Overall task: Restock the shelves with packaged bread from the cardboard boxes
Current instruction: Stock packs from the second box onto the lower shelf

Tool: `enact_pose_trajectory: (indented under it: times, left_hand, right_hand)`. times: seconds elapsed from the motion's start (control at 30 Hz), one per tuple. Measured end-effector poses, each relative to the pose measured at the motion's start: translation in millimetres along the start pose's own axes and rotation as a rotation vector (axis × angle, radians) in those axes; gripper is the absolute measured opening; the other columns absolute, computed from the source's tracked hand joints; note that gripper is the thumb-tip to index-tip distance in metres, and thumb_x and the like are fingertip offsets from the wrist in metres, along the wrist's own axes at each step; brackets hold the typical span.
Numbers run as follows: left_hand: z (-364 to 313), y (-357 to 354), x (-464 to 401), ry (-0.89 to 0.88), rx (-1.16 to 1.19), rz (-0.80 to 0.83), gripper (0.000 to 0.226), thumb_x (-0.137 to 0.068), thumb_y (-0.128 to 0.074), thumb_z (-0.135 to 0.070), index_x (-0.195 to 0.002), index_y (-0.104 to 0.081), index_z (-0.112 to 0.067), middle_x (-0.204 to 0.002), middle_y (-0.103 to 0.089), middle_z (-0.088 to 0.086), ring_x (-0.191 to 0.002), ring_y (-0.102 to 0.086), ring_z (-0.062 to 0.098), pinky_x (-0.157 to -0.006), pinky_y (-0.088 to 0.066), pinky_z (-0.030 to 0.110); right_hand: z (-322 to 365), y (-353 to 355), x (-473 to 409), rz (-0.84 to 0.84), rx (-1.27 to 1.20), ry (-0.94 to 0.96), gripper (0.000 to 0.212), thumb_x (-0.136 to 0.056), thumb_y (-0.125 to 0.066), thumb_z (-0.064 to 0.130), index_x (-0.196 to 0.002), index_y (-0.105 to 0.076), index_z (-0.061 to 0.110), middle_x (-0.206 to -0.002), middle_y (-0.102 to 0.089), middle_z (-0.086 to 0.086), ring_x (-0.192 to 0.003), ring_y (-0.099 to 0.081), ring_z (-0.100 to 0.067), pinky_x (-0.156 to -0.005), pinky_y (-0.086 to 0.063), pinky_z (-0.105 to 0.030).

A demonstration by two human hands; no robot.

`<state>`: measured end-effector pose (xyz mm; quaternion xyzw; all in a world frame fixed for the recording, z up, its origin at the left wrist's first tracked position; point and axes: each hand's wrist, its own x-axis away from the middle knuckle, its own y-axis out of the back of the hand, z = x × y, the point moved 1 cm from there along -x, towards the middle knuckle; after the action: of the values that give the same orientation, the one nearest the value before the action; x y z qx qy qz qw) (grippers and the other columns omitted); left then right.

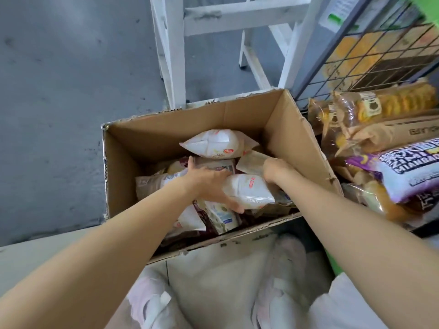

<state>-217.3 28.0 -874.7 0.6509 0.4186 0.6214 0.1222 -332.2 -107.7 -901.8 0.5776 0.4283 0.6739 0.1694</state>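
An open cardboard box [292, 129] stands on the floor below me, holding several packaged breads. Both my hands reach into it. My left hand [209, 184] lies over the left end of a white bread pack [251, 192], fingers wrapped under its edge. My right hand [275, 168] grips the same pack's far right end; its fingers are hidden behind the pack. Another white pack [216, 143] lies further back in the box. Brown and purple packs lie underneath.
To the right, a second box [403, 131] is piled with orange-brown bread bags [380, 103] and a purple-white pack [408, 172]. A black wire rack [370, 51] holding bread rises behind it. A white frame [175, 51] stands beyond the box. Grey floor lies left. My shoes show below.
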Motion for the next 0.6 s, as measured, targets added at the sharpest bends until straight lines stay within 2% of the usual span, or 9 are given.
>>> enact_pose_trajectory:
  times: [0.07, 0.13, 0.2, 0.27, 0.33, 0.37, 0.43, 0.5, 0.6]
  left_hand:
    - [-1, -3, -3, -0.027, -0.039, -0.041, 0.1, -0.065, -0.06, -0.076, -0.145, -0.024, -0.029, -0.138, -0.051, -0.006, -0.135, -0.039, 0.024, -0.112, 0.006, 0.063]
    - [3, -3, -3, -0.014, -0.021, -0.127, 0.074, -0.079, -0.057, -0.063, -0.138, -0.036, -0.025, -0.127, -0.059, -0.004, -0.124, -0.05, 0.021, -0.114, -0.01, 0.054]
    - [17, -2, 1, 0.024, 0.0, -0.192, 0.049, -0.09, -0.051, -0.049, -0.132, -0.046, -0.026, -0.121, -0.061, -0.001, -0.117, -0.053, 0.022, -0.107, -0.023, 0.043]
    - [33, 0, 8, 0.062, 0.03, -0.244, 0.029, -0.094, -0.049, -0.035, -0.119, -0.058, -0.026, -0.108, -0.063, 0.0, -0.107, -0.055, 0.023, -0.095, -0.029, 0.038]
    - [43, 3, 13, 0.128, 0.068, -0.264, 0.019, -0.092, -0.05, -0.025, -0.104, -0.065, -0.022, -0.096, -0.061, -0.001, -0.095, -0.053, 0.02, -0.09, -0.029, 0.038]
    - [44, 6, 16, 0.172, 0.11, -0.27, 0.018, -0.092, -0.05, -0.022, -0.101, -0.066, -0.021, -0.096, -0.061, -0.001, -0.096, -0.052, 0.02, -0.093, -0.03, 0.04]
    - [36, 16, 24, 0.245, 0.231, -0.323, 0.024, -0.093, -0.047, -0.017, -0.107, -0.065, -0.024, -0.109, -0.062, 0.0, -0.109, -0.054, 0.025, -0.101, -0.032, 0.045]
    - [21, 31, 38, 0.241, 0.399, -0.388, 0.03, -0.093, -0.044, -0.013, -0.114, -0.063, -0.022, -0.12, -0.061, 0.001, -0.115, -0.053, 0.027, -0.104, -0.037, 0.042]
    - [-18, 58, 68, 0.193, 0.641, -0.42, 0.026, -0.096, -0.045, -0.016, -0.111, -0.064, -0.008, -0.115, -0.065, 0.009, -0.105, -0.061, 0.027, -0.084, -0.046, 0.031]
  right_hand:
    - [0, -4, -4, -0.056, 0.052, 0.036, 0.049, -0.097, -0.042, 0.015, -0.143, -0.026, 0.008, -0.149, -0.021, -0.015, -0.133, -0.033, -0.033, -0.105, -0.032, -0.037]
    - [-1, -1, -8, -0.094, 0.121, 0.134, 0.062, -0.091, -0.052, 0.012, -0.145, -0.019, 0.009, -0.151, -0.013, -0.017, -0.138, -0.022, -0.033, -0.11, -0.028, -0.039]
    - [-3, 0, -14, -0.062, 0.15, 0.192, 0.07, -0.089, -0.057, 0.013, -0.146, -0.016, 0.01, -0.147, -0.025, -0.022, -0.135, -0.03, -0.036, -0.108, -0.031, -0.042]
    - [-2, -1, -13, -0.061, 0.16, 0.193, 0.066, -0.089, -0.057, 0.02, -0.143, -0.021, 0.009, -0.14, -0.036, -0.025, -0.129, -0.038, -0.04, -0.104, -0.036, -0.045]
    - [0, 4, -5, -0.11, 0.107, 0.16, 0.066, -0.086, -0.063, 0.031, -0.138, -0.03, 0.007, -0.138, -0.037, -0.025, -0.128, -0.038, -0.04, -0.101, -0.038, -0.045]
    - [0, 10, 4, -0.131, 0.072, 0.146, 0.068, -0.084, -0.066, 0.036, -0.136, -0.033, 0.007, -0.138, -0.038, -0.024, -0.128, -0.037, -0.04, -0.099, -0.04, -0.044]
    - [-2, 31, 25, -0.21, -0.031, 0.138, 0.066, -0.08, -0.067, 0.039, -0.131, -0.041, 0.006, -0.134, -0.043, -0.022, -0.124, -0.041, -0.038, -0.09, -0.043, -0.041]
    - [-8, 58, 51, -0.272, -0.191, 0.131, 0.057, -0.081, -0.063, 0.04, -0.125, -0.049, 0.006, -0.126, -0.052, -0.017, -0.116, -0.05, -0.036, -0.08, -0.043, -0.036]
    - [-21, 97, 94, -0.294, -0.682, 0.106, 0.058, -0.085, -0.055, 0.043, -0.128, -0.047, 0.006, -0.125, -0.054, -0.011, -0.114, -0.054, -0.031, -0.082, -0.043, -0.032]
